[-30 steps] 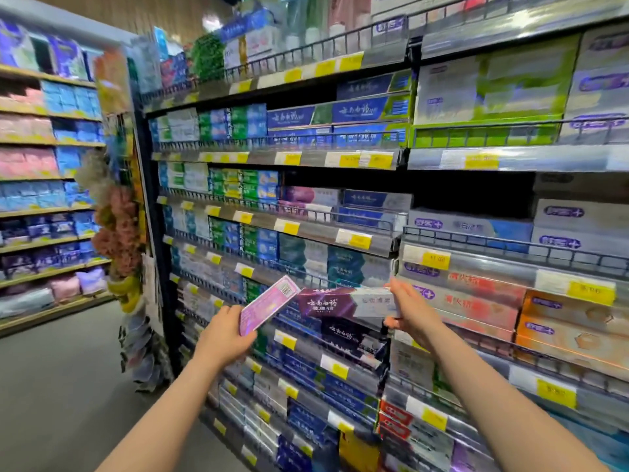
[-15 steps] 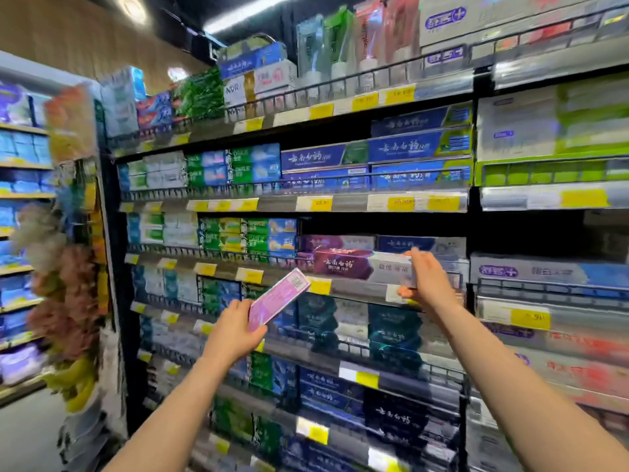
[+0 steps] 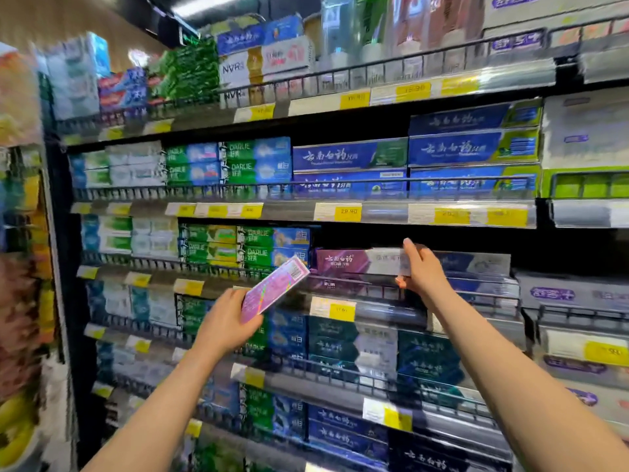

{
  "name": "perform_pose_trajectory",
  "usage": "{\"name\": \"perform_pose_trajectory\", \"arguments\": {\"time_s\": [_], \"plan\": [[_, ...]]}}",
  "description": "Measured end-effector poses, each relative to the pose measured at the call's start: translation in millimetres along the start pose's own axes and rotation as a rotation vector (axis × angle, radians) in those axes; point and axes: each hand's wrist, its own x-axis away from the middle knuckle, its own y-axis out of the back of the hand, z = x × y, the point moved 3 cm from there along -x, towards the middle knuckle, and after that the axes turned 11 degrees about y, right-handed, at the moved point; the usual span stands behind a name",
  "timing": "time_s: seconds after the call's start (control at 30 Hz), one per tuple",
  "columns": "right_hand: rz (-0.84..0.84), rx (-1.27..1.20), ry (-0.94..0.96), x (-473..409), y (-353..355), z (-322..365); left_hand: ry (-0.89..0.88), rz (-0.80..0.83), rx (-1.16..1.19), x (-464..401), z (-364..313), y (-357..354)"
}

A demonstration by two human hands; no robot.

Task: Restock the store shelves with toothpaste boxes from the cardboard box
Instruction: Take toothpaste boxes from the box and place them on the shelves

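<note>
My right hand (image 3: 422, 269) grips the right end of a purple-and-silver toothpaste box (image 3: 357, 262). The box lies level at the front of the third shelf, above its wire rail (image 3: 340, 279), beneath a dark gap. Another purple box (image 3: 326, 285) sits under it behind the rail. My left hand (image 3: 224, 323) holds a pink toothpaste box (image 3: 274, 289) by its lower end, tilted up to the right, in front of the shelves and left of the purple box. The cardboard box is out of view.
Shelves packed with toothpaste fill the view: green and blue boxes (image 3: 245, 245) left of the purple one, blue boxes (image 3: 350, 156) on the shelf above, dark teal ones (image 3: 354, 345) below. Yellow price tags (image 3: 347, 212) line each shelf edge. A hanging display (image 3: 20, 301) stands at far left.
My right hand has lifted the purple-and-silver box from the lower shelves up to the third shelf. My left hand rose with the pink box. My view tilted upward.
</note>
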Motion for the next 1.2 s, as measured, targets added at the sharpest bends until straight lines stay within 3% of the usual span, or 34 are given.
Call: {"name": "perform_pose_trajectory", "arguments": {"time_s": [0.1, 0.23, 0.37, 0.8, 1.03, 1.13, 1.2], "plan": [[-0.004, 0.109, 0.071, 1.7, 4.3, -9.1, -0.005, 0.011, 0.063, -5.7, 0.7, -2.3], [-0.028, 0.461, 0.193, -2.1, 11.7, -15.8, -0.054, 0.027, 0.090, -15.1, 2.8, 0.1], [-0.019, 0.683, 0.203, -4.0, -2.2, -14.0, -0.116, 0.011, 0.075, -23.8, 11.3, 6.5], [-0.150, 0.897, 0.218, -1.9, -14.7, -9.0, -0.229, 0.075, 0.059, -38.3, 18.5, -4.0], [-0.105, 0.817, 0.249, -6.4, -10.7, -14.5, -0.233, 0.112, 0.107, -42.9, 10.5, -7.9], [-0.112, 0.773, 0.347, 2.9, -6.5, 0.1, -0.222, 0.260, 0.287, -44.6, 2.6, -8.7], [0.123, 0.716, 0.530, 20.3, -7.6, 13.5, -0.172, 0.510, 0.420, -38.0, -14.5, -8.2]]}}
